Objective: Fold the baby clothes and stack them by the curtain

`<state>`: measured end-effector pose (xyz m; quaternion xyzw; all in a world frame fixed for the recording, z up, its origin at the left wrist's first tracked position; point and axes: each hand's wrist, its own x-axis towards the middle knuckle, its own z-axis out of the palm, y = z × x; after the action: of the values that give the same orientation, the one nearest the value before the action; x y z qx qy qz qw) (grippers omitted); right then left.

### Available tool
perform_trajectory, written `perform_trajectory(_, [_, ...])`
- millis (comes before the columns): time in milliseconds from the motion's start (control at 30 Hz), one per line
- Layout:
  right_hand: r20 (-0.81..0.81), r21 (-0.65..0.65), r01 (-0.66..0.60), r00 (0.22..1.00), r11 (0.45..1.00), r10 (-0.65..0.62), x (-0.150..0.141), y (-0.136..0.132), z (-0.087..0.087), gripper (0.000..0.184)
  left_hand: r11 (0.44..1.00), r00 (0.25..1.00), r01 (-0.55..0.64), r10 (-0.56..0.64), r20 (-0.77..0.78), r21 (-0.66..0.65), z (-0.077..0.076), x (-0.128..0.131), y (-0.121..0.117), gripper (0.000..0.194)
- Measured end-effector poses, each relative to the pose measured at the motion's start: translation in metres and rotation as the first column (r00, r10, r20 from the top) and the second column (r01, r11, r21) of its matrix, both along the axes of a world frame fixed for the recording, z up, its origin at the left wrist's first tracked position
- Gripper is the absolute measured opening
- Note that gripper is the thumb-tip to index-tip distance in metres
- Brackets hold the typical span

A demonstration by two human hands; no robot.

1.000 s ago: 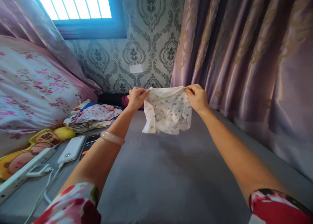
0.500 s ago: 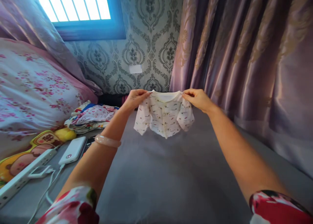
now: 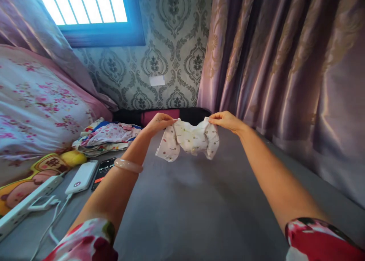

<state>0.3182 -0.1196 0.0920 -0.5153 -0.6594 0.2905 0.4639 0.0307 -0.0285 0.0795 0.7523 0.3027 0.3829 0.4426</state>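
Observation:
A small white baby shirt (image 3: 191, 137) with a scattered print hangs between my two hands, above the grey bed sheet (image 3: 182, 207). My left hand (image 3: 160, 122) pinches it at the left shoulder, and my right hand (image 3: 225, 121) pinches the right shoulder. Both sleeves dangle, and the lower body of the shirt is folded or swung away, so its hem is hard to make out. A pale bangle (image 3: 128, 165) circles my left forearm.
On the left lie a pile of folded clothes (image 3: 110, 137), a phone (image 3: 103, 171) showing a timer, a white power bank (image 3: 82, 176), a power strip (image 3: 31, 202) and a yellow plush toy (image 3: 54, 164). Curtains (image 3: 270, 70) hang at the right. A black-and-pink item (image 3: 161, 115) lies along the wall.
Both hands have lowered slightly with the shirt and drawn a little closer together. The shirt's lower part has swung, so its body looks shorter and its neckline sags.

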Motion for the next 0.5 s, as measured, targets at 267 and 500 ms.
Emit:
perform_trajectory(267, [-0.002, -0.027, 0.016, 1.0, 1.0, -0.016, 0.0038, -0.0028, -0.0033, 0.035, 1.0, 0.999, -0.022, 0.023, 0.034, -0.01, -0.0017, -0.0029, 0.0049, 0.035])
perform_trajectory(500, [-0.143, 0.034, 0.024, 0.99, 0.999, -0.019, 0.0065, 0.0048, -0.0037, 0.039, 1.0, 0.99, -0.02, 0.021, 0.137, -0.009, -0.0014, 0.0048, 0.0088, 0.038])
